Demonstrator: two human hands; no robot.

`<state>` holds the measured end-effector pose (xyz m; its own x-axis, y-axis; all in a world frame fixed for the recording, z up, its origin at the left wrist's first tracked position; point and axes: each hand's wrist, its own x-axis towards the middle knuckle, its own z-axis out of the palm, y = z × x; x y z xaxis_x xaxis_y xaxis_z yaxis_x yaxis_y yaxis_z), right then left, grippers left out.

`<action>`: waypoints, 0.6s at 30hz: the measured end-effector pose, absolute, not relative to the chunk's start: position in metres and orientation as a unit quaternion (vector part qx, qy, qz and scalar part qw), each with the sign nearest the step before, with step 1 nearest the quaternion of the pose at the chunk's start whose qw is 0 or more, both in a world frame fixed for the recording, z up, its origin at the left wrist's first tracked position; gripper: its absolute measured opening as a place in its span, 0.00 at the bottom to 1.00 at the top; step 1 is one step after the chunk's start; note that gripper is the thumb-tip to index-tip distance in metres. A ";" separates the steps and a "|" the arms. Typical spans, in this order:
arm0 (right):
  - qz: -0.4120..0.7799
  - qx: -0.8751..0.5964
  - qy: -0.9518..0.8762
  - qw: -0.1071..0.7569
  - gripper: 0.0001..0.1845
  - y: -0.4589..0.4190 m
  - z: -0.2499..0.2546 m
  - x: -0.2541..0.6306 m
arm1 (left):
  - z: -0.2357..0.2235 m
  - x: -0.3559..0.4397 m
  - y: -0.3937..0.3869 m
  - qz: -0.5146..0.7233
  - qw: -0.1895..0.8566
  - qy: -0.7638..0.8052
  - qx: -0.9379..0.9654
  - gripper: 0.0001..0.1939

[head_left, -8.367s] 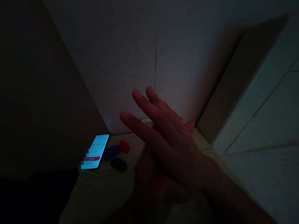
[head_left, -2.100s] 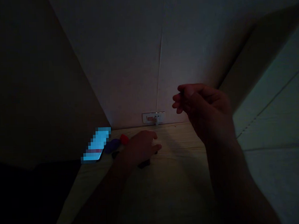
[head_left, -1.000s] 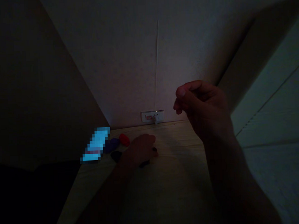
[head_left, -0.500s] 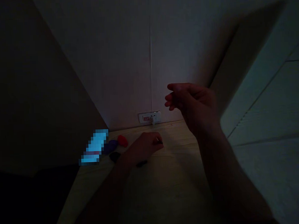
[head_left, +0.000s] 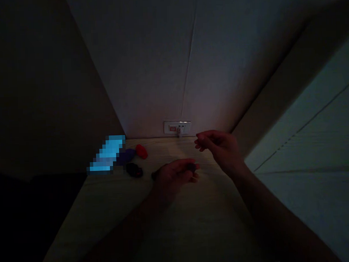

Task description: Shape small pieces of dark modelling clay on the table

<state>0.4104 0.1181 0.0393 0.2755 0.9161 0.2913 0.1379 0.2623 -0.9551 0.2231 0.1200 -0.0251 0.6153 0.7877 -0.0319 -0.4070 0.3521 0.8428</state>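
My left hand (head_left: 174, 177) is just above the wooden tabletop, fingers closed around a small dark roundish object (head_left: 191, 167). The dim light hides what kind it is. To the right and a little higher, my right hand (head_left: 221, 146) is raised with thumb and fingertips pressed together; whatever they may pinch cannot be made out. Left of my left hand lie a black bundle (head_left: 134, 170), a purple bundle (head_left: 126, 156) and a small red bundle (head_left: 141, 151), soft-looking. Another dark item (head_left: 154, 175) is partly covered by my left hand.
A bright blurred-out rectangle (head_left: 108, 154) lies at the tabletop's left edge. On the wall behind is a white socket plate (head_left: 170, 128) with a plug (head_left: 179, 131) in it. A pale panelled surface (head_left: 312, 141) stands to the right. The room is very dark.
My right hand has come down, closer to my left hand. My left hand has turned, showing the dark object between its fingers. The view has shifted slightly.
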 end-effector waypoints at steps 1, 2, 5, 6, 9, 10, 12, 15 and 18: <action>0.323 -0.529 -0.508 0.598 0.14 0.113 0.030 0.413 | -0.028 0.224 0.119 0.375 0.805 0.218 0.404 0.16; 0.332 -0.535 -0.500 0.595 0.14 0.109 0.021 0.415 | -0.031 0.225 0.118 0.372 0.819 0.215 0.381 0.17; 0.379 -0.524 -0.469 0.601 0.13 0.101 0.000 0.417 | -0.038 0.225 0.112 0.357 0.854 0.199 0.323 0.16; 0.395 -0.516 -0.459 0.606 0.13 0.100 -0.004 0.416 | -0.040 0.225 0.111 0.352 0.862 0.192 0.312 0.16; 0.412 -0.502 -0.438 0.622 0.11 0.097 -0.014 0.412 | -0.046 0.224 0.109 0.337 0.878 0.175 0.292 0.17; 0.407 -0.506 -0.435 0.624 0.11 0.097 -0.017 0.411 | -0.048 0.224 0.110 0.336 0.880 0.175 0.287 0.17; 0.393 -0.523 -0.438 0.617 0.12 0.097 -0.021 0.409 | -0.050 0.223 0.112 0.337 0.881 0.180 0.279 0.17; 0.375 -0.542 -0.454 0.600 0.12 0.099 -0.026 0.407 | -0.052 0.222 0.114 0.340 0.877 0.196 0.279 0.17; 0.370 -0.541 -0.444 0.611 0.10 0.101 -0.029 0.407 | -0.051 0.222 0.114 0.340 0.874 0.200 0.285 0.19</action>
<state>0.4068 0.1007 -0.0294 0.3325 0.9325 0.1411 0.0280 0.1398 -0.9898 0.2220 0.1141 -0.0509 0.6889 0.7076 -0.1569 -0.4793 0.6072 0.6337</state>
